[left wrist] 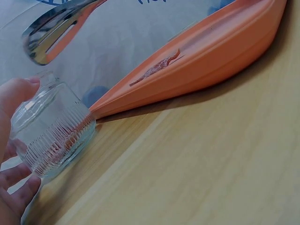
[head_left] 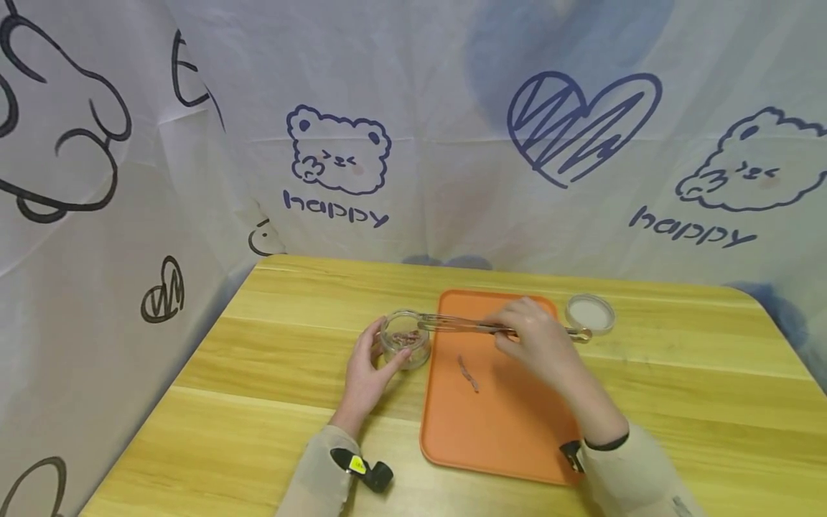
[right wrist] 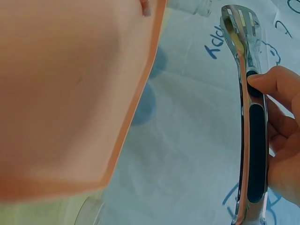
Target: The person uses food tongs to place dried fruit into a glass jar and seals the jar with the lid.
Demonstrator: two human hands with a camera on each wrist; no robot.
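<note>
A ribbed clear glass jar [head_left: 405, 352] stands on the table at the left edge of the orange tray [head_left: 504, 445]. Reddish-brown dried strips [left wrist: 65, 140] lie in its bottom. My left hand [head_left: 370, 370] holds the jar from the left, thumb and fingers round its side. Metal tongs [right wrist: 255, 150] with dark grip pads are in my right hand [head_left: 533, 337], thumb pressed on a pad in the right wrist view. The tongs' slotted tips [left wrist: 49, 40] hover above and beside the jar mouth, with nothing visible between them. One dried strip [head_left: 468, 374] lies on the tray.
A round clear lid [head_left: 590, 314] lies on the wooden table [head_left: 258, 402] behind the tray's right side. A printed white cloth [head_left: 439, 179] hangs behind the table and along its left side. Each wrist wears a dark strap with a camera [head_left: 377, 475].
</note>
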